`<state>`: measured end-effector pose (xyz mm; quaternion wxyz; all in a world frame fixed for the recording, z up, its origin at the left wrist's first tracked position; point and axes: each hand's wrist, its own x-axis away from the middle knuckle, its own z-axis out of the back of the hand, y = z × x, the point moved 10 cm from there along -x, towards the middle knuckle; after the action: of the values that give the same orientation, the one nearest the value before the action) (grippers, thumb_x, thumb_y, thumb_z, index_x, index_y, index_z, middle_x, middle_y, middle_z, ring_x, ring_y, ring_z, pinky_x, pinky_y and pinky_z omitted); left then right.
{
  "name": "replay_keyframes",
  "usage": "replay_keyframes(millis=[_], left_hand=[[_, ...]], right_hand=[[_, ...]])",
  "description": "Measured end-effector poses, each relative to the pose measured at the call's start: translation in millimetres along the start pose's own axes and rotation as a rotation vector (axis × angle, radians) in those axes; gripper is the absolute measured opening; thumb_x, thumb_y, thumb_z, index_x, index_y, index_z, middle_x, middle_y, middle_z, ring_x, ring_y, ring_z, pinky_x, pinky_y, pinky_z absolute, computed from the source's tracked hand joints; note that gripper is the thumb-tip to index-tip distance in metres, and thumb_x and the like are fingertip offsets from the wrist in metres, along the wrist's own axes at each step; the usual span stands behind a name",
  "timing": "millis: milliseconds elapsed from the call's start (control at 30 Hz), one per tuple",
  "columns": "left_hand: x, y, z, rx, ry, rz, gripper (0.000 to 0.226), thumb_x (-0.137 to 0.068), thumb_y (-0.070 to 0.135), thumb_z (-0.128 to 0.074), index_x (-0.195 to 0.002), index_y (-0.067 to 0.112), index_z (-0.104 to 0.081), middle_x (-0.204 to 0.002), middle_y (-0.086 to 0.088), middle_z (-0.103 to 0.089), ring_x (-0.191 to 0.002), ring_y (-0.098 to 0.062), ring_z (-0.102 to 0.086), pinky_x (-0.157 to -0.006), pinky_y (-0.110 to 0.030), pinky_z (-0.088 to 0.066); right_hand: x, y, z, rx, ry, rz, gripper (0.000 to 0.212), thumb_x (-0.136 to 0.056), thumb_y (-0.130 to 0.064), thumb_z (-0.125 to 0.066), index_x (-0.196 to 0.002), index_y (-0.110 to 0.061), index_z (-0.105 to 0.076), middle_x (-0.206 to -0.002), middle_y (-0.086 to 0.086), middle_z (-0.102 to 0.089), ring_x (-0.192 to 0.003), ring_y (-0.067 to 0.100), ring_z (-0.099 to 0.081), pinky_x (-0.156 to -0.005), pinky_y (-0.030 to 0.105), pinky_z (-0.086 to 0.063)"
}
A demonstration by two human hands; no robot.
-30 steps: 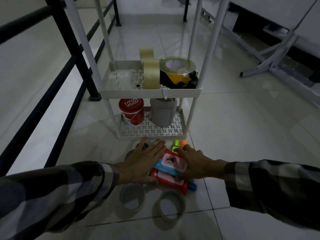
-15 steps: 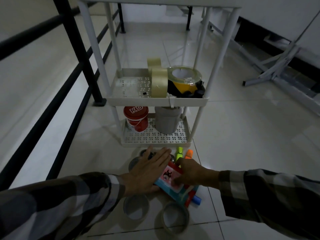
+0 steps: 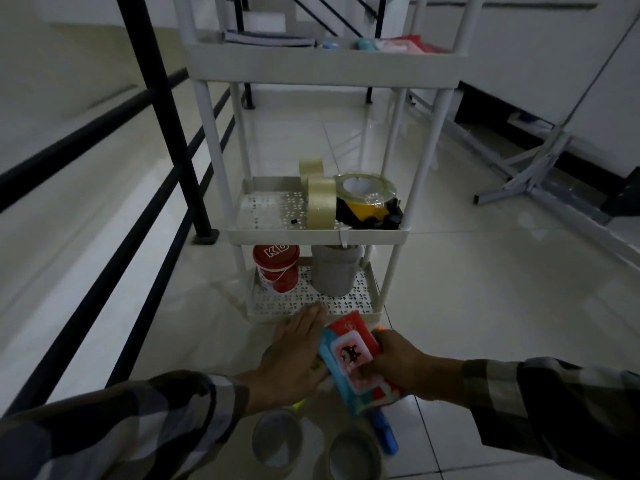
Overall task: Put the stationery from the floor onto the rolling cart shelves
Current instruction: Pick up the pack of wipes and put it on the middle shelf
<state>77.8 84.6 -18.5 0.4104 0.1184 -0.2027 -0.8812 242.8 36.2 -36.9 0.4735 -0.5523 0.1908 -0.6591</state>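
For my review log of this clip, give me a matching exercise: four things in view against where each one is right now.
Things:
1. red tub
2. yellow tape roll
3. red and blue packet
4. two grey tape rolls

Places:
A. floor, nearest the camera
B. bottom cart shelf
C. between both hands
D. middle cart shelf

Pairs: 1-B, 2-D, 3-C, 4-A

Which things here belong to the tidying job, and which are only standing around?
Belong to the job:
- red and blue flat packets, held between left hand and right hand
- two grey tape rolls on the floor
- blue marker
- white three-shelf plastic cart

Just standing around:
- black metal railing
- grey metal stand frame
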Motion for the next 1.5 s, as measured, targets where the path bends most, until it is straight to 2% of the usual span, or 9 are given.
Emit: replay_keyframes(millis=[133,200,267,400,600,767,1100,1233,1500], left_hand=[[2.3,3.8,39.3,0.232,0.159,0.053,0.068,-0.104,0.045,-0.044,-0.165,0.022,-0.023,-0.166,0.002,-0.035,-0.155,-0.020,-0.031,-0.125,-0.036,-0.024],[3.5,12.5,57.1,0.496,0.170,0.077,0.050,-0.107,0.046,-0.045,-0.155,0.046,-0.035,-0.148,0.022,-0.055,-0.136,-0.002,-0.053,-0.109,-0.035,-0.049],[6.9,22.9,75.9,0.665,0.231,0.082,0.037,-0.105,0.054,-0.044,-0.140,0.063,-0.044,-0.133,0.030,-0.064,-0.122,0.007,-0.061,-0.094,-0.029,-0.054],[12.2,53.3,91.8,0.823,0.225,0.010,0.039,-0.105,0.053,-0.051,-0.142,0.038,-0.057,-0.124,0.003,-0.075,-0.113,-0.019,-0.073,-0.092,-0.054,-0.060],[5.6,97.2,113.4,0.999,0.268,0.043,0.028,-0.099,0.041,-0.068,-0.127,0.039,-0.065,-0.115,0.007,-0.079,-0.102,-0.014,-0.077,-0.079,-0.030,-0.064],[-6.4,115.3,145.7,1.163,0.303,0.061,0.041,-0.096,0.040,-0.072,-0.135,0.031,-0.065,-0.121,0.004,-0.078,-0.111,-0.017,-0.076,-0.092,-0.041,-0.064],[-14.7,174.3,263.3,1.218,0.479,-0.094,0.038,-0.093,0.039,-0.070,-0.128,0.023,-0.067,-0.115,0.001,-0.080,-0.105,-0.020,-0.079,-0.079,-0.028,-0.065],[-20.7,186.5,326.8,1.141,0.488,-0.084,0.032,-0.098,0.037,-0.066,-0.124,0.017,-0.068,-0.107,0.002,-0.081,-0.096,-0.016,-0.080,-0.073,-0.029,-0.065],[-68.9,196.1,408.9,0.934,0.393,0.144,0.020,-0.100,0.034,-0.069,-0.110,0.018,-0.063,-0.092,-0.005,-0.078,-0.056,-0.010,-0.076,-0.047,-0.023,-0.057]], right_hand=[[22.9,-38.6,24.9,-0.109,0.119,0.159,0.044,-0.078,-0.018,-0.086,-0.115,-0.024,-0.064,-0.101,-0.012,-0.079,-0.092,0.013,-0.078,-0.068,0.028,-0.064],[34.0,-56.4,35.8,-0.152,0.154,0.204,0.042,-0.077,-0.015,-0.086,-0.113,-0.023,-0.065,-0.099,-0.011,-0.079,-0.089,0.014,-0.079,-0.065,0.028,-0.064],[46.4,-72.7,44.4,-0.202,0.163,0.246,0.042,-0.076,-0.016,-0.087,-0.112,-0.022,-0.066,-0.100,-0.008,-0.079,-0.088,0.016,-0.079,-0.062,0.026,-0.063],[74.8,-106.0,58.1,-0.311,0.167,0.350,0.049,-0.070,-0.023,-0.086,-0.116,-0.017,-0.068,-0.106,0.002,-0.079,-0.094,0.025,-0.079,-0.068,0.031,-0.064],[105.8,-153.4,70.5,-0.441,0.191,0.478,0.053,-0.074,-0.022,-0.085,-0.122,-0.015,-0.066,-0.112,0.008,-0.078,-0.099,0.031,-0.078,-0.072,0.036,-0.064],[138.4,-194.1,89.3,-0.379,0.298,0.628,0.051,-0.076,-0.025,-0.082,-0.123,-0.018,-0.064,-0.109,0.001,-0.079,-0.095,0.024,-0.079,-0.068,0.030,-0.064],[202.9,-269.3,129.5,-0.343,0.443,1.027,0.039,-0.103,-0.032,-0.057,-0.138,-0.018,-0.052,-0.125,0.002,-0.072,-0.107,0.024,-0.075,-0.078,0.031,-0.064],[208.9,-269.1,157.6,-0.413,0.693,1.023,0.046,-0.099,-0.044,-0.049,-0.138,-0.020,-0.052,-0.118,-0.005,-0.070,-0.110,0.010,-0.070,-0.084,0.021,-0.058],[180.7,-241.1,177.4,-0.532,0.804,0.874,0.029,-0.104,-0.029,-0.057,-0.132,-0.023,-0.058,-0.121,0.002,-0.066,-0.116,0.019,-0.064,-0.103,0.045,-0.053]])
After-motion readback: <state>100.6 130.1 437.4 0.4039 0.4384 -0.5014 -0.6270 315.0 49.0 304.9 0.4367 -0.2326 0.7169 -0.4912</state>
